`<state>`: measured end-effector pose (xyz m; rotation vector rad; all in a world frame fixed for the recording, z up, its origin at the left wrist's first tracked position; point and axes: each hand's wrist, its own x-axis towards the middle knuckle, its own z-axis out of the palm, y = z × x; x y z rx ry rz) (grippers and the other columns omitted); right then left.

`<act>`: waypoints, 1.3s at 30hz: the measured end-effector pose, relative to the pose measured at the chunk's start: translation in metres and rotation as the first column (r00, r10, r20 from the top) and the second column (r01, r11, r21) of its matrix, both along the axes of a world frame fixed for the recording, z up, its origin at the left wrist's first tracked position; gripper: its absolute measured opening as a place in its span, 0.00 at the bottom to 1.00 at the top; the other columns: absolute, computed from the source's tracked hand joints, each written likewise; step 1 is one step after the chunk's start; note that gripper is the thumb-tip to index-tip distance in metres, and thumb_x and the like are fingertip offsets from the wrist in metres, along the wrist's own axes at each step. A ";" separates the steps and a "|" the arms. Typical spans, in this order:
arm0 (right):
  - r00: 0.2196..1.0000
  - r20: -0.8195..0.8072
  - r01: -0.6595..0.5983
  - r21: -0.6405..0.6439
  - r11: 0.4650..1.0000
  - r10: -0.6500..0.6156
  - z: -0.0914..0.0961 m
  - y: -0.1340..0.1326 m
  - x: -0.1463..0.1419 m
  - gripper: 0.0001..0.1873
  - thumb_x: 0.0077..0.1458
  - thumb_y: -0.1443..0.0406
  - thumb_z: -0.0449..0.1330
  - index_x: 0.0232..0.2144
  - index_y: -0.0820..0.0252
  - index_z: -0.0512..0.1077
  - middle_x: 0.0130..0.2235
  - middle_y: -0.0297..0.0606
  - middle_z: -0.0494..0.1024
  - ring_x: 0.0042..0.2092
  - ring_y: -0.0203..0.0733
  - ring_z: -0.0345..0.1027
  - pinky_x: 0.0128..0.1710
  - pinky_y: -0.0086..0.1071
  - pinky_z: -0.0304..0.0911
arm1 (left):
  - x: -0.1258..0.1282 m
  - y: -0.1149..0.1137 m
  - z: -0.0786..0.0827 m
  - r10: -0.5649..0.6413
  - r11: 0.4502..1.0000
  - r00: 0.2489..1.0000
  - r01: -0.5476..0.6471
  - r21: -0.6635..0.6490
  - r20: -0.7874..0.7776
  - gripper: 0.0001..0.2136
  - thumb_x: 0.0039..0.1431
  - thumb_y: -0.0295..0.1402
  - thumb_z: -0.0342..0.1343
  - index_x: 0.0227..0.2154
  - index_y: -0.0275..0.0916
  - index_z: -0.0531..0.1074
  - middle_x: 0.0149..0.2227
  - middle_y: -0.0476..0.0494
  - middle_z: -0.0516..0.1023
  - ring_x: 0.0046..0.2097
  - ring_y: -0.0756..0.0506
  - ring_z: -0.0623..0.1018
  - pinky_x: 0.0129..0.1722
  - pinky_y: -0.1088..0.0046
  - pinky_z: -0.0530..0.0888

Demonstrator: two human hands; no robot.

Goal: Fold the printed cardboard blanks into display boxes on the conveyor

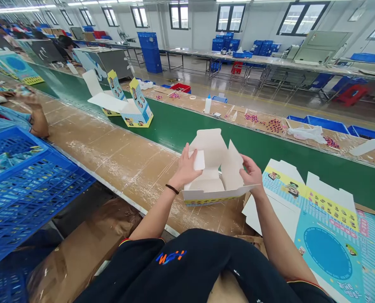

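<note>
A partly folded cardboard display box (208,145) stands in front of me, its plain white inside facing up and a yellow and blue printed strip along its near side. My left hand (186,168) grips the box's left side, with the thumb over a small white flap (199,160). On the right, my right hand (251,170) pinches the right side panel (231,166) between thumb and fingers. That panel leans at an angle. Flat printed box blanks (328,252) lie by my right forearm, yellow and light blue with a large blue circle.
A green conveyor belt (171,136) runs beyond the brown-covered bench (111,155). Two part-formed boxes (138,109) stand on it at left. A blue crate (32,189) holds small packets, near a co-worker's arm (37,113). Glue bottles (208,104) and small beads (274,125) line the far side.
</note>
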<state>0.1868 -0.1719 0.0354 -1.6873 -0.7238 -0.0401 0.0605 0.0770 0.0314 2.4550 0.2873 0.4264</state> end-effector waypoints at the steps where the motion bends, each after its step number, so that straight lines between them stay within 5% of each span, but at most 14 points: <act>1: 0.997 0.015 -0.074 -0.022 0.997 0.074 -0.003 -0.002 -0.003 0.27 0.47 0.64 0.55 0.52 0.55 0.73 0.56 0.41 0.76 0.58 0.52 0.70 0.61 0.49 0.65 | -0.002 0.006 -0.006 -0.023 0.999 0.998 0.024 -0.026 0.054 0.39 0.50 0.37 0.64 0.67 0.40 0.61 0.77 0.32 0.38 0.77 0.27 0.44 0.73 0.42 0.53; 5: 0.937 0.204 -0.250 -0.168 0.954 0.282 -0.014 -0.004 -0.016 0.26 0.47 0.68 0.54 0.50 0.52 0.75 0.57 0.38 0.77 0.61 0.52 0.69 0.62 0.50 0.65 | -0.011 0.023 -0.024 -0.063 0.967 0.969 0.119 -0.224 0.240 0.37 0.49 0.37 0.62 0.65 0.41 0.65 0.76 0.35 0.47 0.76 0.29 0.48 0.74 0.44 0.51; 8: 0.889 0.287 -0.281 -0.271 0.921 0.356 -0.026 -0.003 -0.021 0.22 0.49 0.65 0.58 0.48 0.51 0.77 0.56 0.38 0.78 0.62 0.57 0.66 0.63 0.57 0.63 | -0.016 0.027 -0.033 -0.026 0.828 0.914 0.247 -0.504 0.405 0.37 0.53 0.44 0.59 0.66 0.40 0.64 0.73 0.33 0.58 0.74 0.29 0.57 0.72 0.46 0.57; 10: 0.923 0.238 -0.236 -0.274 0.932 0.304 -0.031 -0.001 -0.020 0.18 0.54 0.60 0.60 0.48 0.51 0.76 0.56 0.41 0.78 0.62 0.58 0.64 0.62 0.58 0.62 | -0.018 0.025 -0.035 -0.021 0.712 0.890 0.333 -0.618 0.456 0.39 0.53 0.49 0.60 0.68 0.40 0.61 0.71 0.33 0.62 0.72 0.29 0.61 0.70 0.47 0.61; 12: 0.978 0.117 -0.143 -0.229 0.963 0.173 -0.031 0.004 -0.015 0.20 0.60 0.53 0.56 0.51 0.52 0.73 0.55 0.43 0.77 0.60 0.56 0.65 0.60 0.55 0.64 | -0.017 0.021 -0.034 -0.076 0.667 0.894 0.375 -0.644 0.441 0.42 0.53 0.52 0.62 0.69 0.43 0.59 0.71 0.34 0.63 0.72 0.29 0.62 0.69 0.47 0.62; 15: 0.998 -0.068 -0.021 -0.281 0.959 0.002 -0.018 0.015 -0.006 0.33 0.60 0.49 0.55 0.64 0.54 0.62 0.49 0.43 0.75 0.49 0.52 0.69 0.53 0.50 0.68 | -0.012 0.022 -0.028 -0.224 0.727 0.909 0.397 -0.560 0.353 0.46 0.50 0.57 0.64 0.70 0.46 0.58 0.71 0.34 0.61 0.72 0.28 0.59 0.71 0.45 0.58; 18: 0.995 -0.097 -0.030 -0.466 0.884 -0.017 -0.002 0.026 -0.001 0.48 0.46 0.51 0.66 0.67 0.53 0.59 0.43 0.39 0.70 0.41 0.49 0.67 0.45 0.46 0.69 | -0.008 0.032 -0.022 -0.352 0.810 0.908 0.417 -0.412 0.226 0.51 0.45 0.62 0.66 0.69 0.44 0.59 0.69 0.32 0.61 0.71 0.27 0.58 0.72 0.41 0.54; 21: 0.994 -0.077 -0.112 -0.514 0.850 0.084 0.004 0.027 -0.001 0.34 0.44 0.55 0.64 0.55 0.52 0.72 0.39 0.37 0.65 0.40 0.48 0.64 0.42 0.43 0.68 | -0.008 0.048 -0.019 -0.436 0.825 0.890 0.455 -0.335 0.134 0.53 0.45 0.62 0.66 0.70 0.42 0.57 0.68 0.31 0.61 0.71 0.27 0.58 0.72 0.41 0.53; 25: 0.969 -0.159 -0.232 -0.296 0.927 0.191 -0.008 0.006 0.006 0.25 0.47 0.54 0.58 0.47 0.53 0.76 0.42 0.39 0.68 0.43 0.48 0.65 0.44 0.40 0.67 | -0.013 0.064 -0.020 -0.500 0.772 0.858 0.504 -0.387 0.119 0.55 0.42 0.63 0.67 0.70 0.43 0.56 0.70 0.31 0.59 0.72 0.27 0.59 0.72 0.43 0.55; 28: 0.931 -0.332 -0.194 -0.093 0.977 0.153 -0.020 -0.007 0.016 0.29 0.45 0.52 0.56 0.49 0.54 0.75 0.44 0.41 0.74 0.40 0.50 0.68 0.39 0.40 0.66 | -0.014 0.065 -0.019 -0.494 0.746 0.855 0.510 -0.429 0.156 0.54 0.42 0.64 0.66 0.70 0.44 0.57 0.71 0.32 0.58 0.72 0.27 0.59 0.71 0.43 0.58; 31: 0.909 -0.406 -0.107 -0.006 0.994 0.096 -0.027 -0.006 0.018 0.29 0.46 0.49 0.55 0.48 0.56 0.74 0.45 0.42 0.77 0.40 0.52 0.70 0.38 0.41 0.67 | -0.013 0.055 -0.013 -0.486 0.801 0.866 0.496 -0.336 0.118 0.49 0.46 0.57 0.66 0.70 0.44 0.57 0.70 0.33 0.61 0.72 0.28 0.60 0.71 0.44 0.57; 35: 0.967 -0.252 -0.067 -0.092 0.994 0.042 -0.030 0.011 0.005 0.28 0.51 0.46 0.58 0.49 0.54 0.74 0.51 0.42 0.75 0.40 0.47 0.69 0.40 0.41 0.69 | -0.013 0.032 -0.009 -0.340 0.927 0.940 0.339 -0.158 0.019 0.49 0.47 0.43 0.67 0.72 0.44 0.52 0.70 0.33 0.60 0.71 0.29 0.59 0.72 0.43 0.56; 39: 1.000 -0.007 -0.007 -0.267 0.964 0.005 -0.034 0.031 -0.013 0.39 0.48 0.44 0.64 0.58 0.54 0.68 0.54 0.47 0.72 0.45 0.51 0.68 0.48 0.47 0.69 | -0.012 0.014 -0.018 -0.151 0.961 0.986 0.163 -0.225 0.073 0.49 0.50 0.40 0.65 0.72 0.41 0.48 0.72 0.31 0.56 0.73 0.29 0.56 0.72 0.43 0.55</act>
